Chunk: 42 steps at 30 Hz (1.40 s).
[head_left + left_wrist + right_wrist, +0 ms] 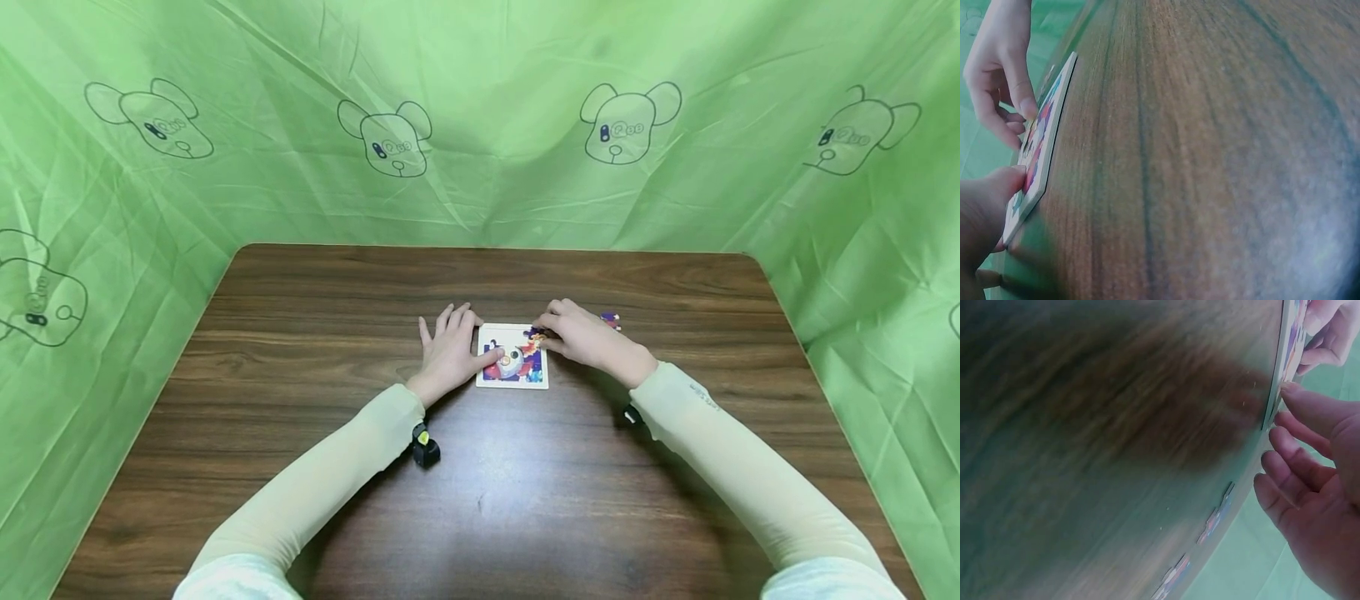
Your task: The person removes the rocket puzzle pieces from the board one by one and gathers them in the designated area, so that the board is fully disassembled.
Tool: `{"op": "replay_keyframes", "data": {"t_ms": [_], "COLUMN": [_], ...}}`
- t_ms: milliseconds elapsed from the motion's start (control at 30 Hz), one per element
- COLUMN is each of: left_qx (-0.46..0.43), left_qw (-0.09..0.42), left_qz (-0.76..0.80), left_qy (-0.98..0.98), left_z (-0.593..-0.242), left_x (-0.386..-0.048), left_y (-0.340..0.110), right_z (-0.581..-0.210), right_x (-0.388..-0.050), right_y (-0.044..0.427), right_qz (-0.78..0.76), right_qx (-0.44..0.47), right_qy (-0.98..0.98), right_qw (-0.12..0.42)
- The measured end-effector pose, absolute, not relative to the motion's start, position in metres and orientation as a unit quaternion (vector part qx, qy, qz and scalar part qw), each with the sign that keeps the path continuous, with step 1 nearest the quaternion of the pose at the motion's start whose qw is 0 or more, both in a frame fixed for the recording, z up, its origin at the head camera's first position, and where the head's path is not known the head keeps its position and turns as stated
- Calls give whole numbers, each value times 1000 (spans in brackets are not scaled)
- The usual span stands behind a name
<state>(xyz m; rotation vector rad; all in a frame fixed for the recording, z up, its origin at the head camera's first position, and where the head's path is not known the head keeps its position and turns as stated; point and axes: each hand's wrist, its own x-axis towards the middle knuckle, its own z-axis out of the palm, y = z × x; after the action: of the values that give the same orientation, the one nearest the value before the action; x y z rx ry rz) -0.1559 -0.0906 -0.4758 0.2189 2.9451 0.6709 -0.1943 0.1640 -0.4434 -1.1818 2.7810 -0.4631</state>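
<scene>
A square jigsaw puzzle with a pale frame and a colourful cartoon picture lies flat on the table. Its upper part shows bare white backing. My left hand is at its left side, fingers spread, the thumb resting on the picture. At the upper right corner my right hand pinches a small dark purple puzzle piece between thumb and curled forefinger; the fingers largely hide it. From the left wrist, the right hand reaches down onto the puzzle's surface. Loose puzzle pieces lie on the table beyond the right hand.
The brown wood-grain table has rounded far corners. Green cloth printed with bear-like heads hangs behind it and along both sides. A black strap device sits at the left wrist.
</scene>
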Motion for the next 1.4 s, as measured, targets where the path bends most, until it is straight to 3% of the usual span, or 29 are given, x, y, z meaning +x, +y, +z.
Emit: {"op": "replay_keyframes", "data": {"t_ms": [367,700,1000,1400], "left_qx": [76,78,79,82], "left_qw": [52,48,47,45], "left_qz": [221,222,219,224], "left_qy": [971,971,971,970], "left_z": [-477,-480,-479,-481], "left_x": [-156,-156,-155,-154], "left_y": [-91,-92,-92,-92], "right_z": [-442,-441,-442,-442], "right_x": [-195,-195,-193,-186], "right_y": [170,166,166,165], "right_qz": [-163,-91,-83,-14], "right_qx": [-392,-451,-443,-477], "right_qy": [904,888,893,878], "right_qw": [54,-1,0,-48]}}
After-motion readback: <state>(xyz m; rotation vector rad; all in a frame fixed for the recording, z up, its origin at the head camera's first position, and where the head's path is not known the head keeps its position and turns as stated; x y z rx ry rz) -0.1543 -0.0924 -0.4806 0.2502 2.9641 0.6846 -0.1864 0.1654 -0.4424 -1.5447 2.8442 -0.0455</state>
